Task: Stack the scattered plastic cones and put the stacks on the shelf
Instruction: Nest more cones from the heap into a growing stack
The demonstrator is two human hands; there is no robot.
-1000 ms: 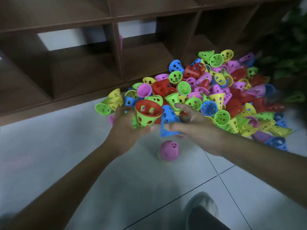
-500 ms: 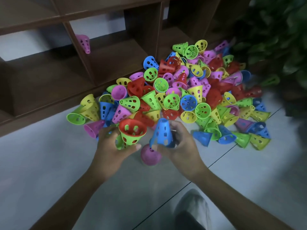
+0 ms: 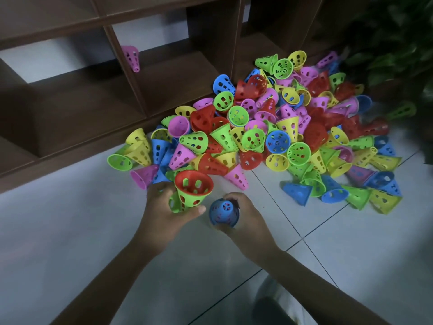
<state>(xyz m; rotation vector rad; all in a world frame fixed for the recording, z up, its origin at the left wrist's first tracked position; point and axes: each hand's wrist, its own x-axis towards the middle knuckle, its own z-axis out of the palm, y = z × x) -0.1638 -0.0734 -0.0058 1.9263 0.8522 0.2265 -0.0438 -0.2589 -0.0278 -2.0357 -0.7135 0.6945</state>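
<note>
Both forearms reach in from below, hands side by side over the pale floor tiles (image 3: 70, 231) just short of the heap of perforated plastic cones (image 3: 269, 127). The left hand (image 3: 164, 214) curls its fingers round a short nested stack (image 3: 191, 193) — red cone inside green ones, wide mouth tilted up toward the camera. The right hand (image 3: 243, 219) grips a blue perforated cone (image 3: 223, 212), narrow tip up, axis roughly vertical. One pink cone (image 3: 131, 57) sits in the dark wooden shelf (image 3: 178, 73).

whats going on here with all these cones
A person is stacking plastic cones from a big pile on the floor. The left hand holds a small stack, red nested inside green. The right hand grips a blue cone beside it. One pink cone is on the shelf.
</note>
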